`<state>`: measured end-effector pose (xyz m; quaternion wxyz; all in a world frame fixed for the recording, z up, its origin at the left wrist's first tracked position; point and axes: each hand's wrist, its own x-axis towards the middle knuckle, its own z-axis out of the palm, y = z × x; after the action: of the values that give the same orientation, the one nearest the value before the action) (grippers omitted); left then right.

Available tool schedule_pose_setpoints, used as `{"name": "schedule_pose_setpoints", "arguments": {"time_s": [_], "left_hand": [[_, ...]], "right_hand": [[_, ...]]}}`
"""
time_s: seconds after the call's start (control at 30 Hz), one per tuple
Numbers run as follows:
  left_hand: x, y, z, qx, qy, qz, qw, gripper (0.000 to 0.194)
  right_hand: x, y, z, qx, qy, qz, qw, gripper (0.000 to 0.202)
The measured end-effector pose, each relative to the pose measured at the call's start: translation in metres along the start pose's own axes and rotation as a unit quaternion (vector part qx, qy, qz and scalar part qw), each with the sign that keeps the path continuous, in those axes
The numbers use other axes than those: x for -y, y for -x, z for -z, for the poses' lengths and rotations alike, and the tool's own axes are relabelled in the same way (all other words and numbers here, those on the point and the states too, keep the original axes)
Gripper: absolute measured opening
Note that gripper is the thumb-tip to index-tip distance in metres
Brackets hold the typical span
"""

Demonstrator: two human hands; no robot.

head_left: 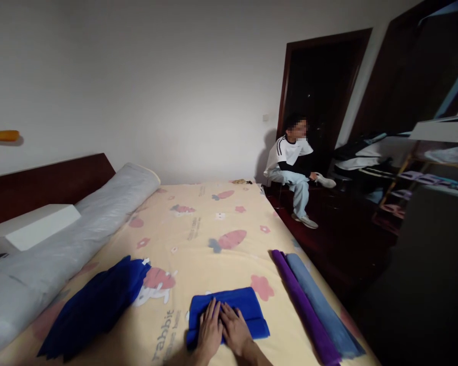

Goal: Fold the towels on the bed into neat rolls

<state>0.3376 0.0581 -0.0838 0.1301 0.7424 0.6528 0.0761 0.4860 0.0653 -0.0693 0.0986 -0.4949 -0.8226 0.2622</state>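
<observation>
A folded blue cloth (pixel 248 301) lies on the bed near its front edge. My left hand (pixel 210 328) rests flat on it, fingers stretched forward. Right beside it, my right hand (pixel 234 325) presses on the same cloth with its fingers extended. Both palms face down, and the hands nearly touch. To the left lies a heap of darker blue cloth (pixel 95 305) with a small white tag. On the right side, a rolled purple cloth (pixel 305 305) lies alongside a rolled grey-blue cloth (pixel 320 305).
The bed (pixel 198 229) has a yellow sheet printed with carrots and rabbits. A long grey roll (pixel 99 213) and a white box (pixel 41 223) lie by the headboard (pixel 61 175). A person (pixel 290 157) sits beyond the right edge. A shelf rack (pixel 404 188) stands at right.
</observation>
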Motion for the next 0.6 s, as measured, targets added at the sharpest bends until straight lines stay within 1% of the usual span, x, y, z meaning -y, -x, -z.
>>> {"name": "schedule_pose_setpoints", "arguments": {"time_s": [0.03,0.07,0.13,0.2,0.23,0.27,0.3,0.33,0.37,0.43,0.5,0.57,0.6], "left_hand": [[0.005,0.0,0.001,0.01,-0.013,0.016,1.0,0.06],[0.014,0.001,0.002,0.008,-0.03,0.032,0.999,0.057],[0.043,0.008,0.003,-0.026,-0.072,0.072,0.994,0.053],[0.075,0.016,0.004,-0.093,-0.104,0.118,0.983,0.051],[0.087,0.02,0.004,-0.134,-0.111,0.135,0.975,0.049],[0.096,0.023,0.003,-0.179,-0.112,0.144,0.967,0.047],[0.1,0.025,0.002,-0.223,-0.108,0.147,0.958,0.045],[0.1,0.025,0.001,-0.262,-0.102,0.147,0.948,0.044],[0.095,0.025,-0.002,-0.292,-0.093,0.144,0.941,0.043],[0.078,0.022,-0.012,-0.322,-0.074,0.123,0.936,0.042],[0.056,0.021,-0.03,-0.308,-0.054,0.056,0.948,0.042],[0.039,0.025,-0.053,-0.265,-0.033,-0.025,0.963,0.045],[0.034,0.029,-0.065,-0.238,-0.025,-0.051,0.97,0.051]], "right_hand": [[-0.01,-0.002,0.003,-0.019,0.011,-0.021,1.0,0.055],[-0.023,-0.002,0.008,-0.041,0.024,-0.052,0.998,0.054],[-0.053,0.004,0.018,-0.082,0.054,-0.131,0.987,0.052],[-0.081,0.016,0.026,-0.113,0.074,-0.187,0.973,0.052],[-0.091,0.024,0.028,-0.13,0.079,-0.195,0.969,0.053],[-0.098,0.032,0.028,-0.149,0.079,-0.187,0.968,0.053],[-0.103,0.039,0.025,-0.169,0.076,-0.166,0.969,0.052],[-0.104,0.046,0.02,-0.188,0.071,-0.138,0.97,0.051],[-0.103,0.052,0.013,-0.203,0.068,-0.108,0.971,0.049],[-0.099,0.061,-0.006,-0.218,0.066,-0.048,0.972,0.044],[-0.095,0.067,-0.03,-0.216,0.07,0.005,0.974,0.041],[-0.095,0.072,-0.054,-0.216,0.083,0.037,0.972,0.045],[-0.096,0.075,-0.064,-0.224,0.091,0.037,0.97,0.049]]}}
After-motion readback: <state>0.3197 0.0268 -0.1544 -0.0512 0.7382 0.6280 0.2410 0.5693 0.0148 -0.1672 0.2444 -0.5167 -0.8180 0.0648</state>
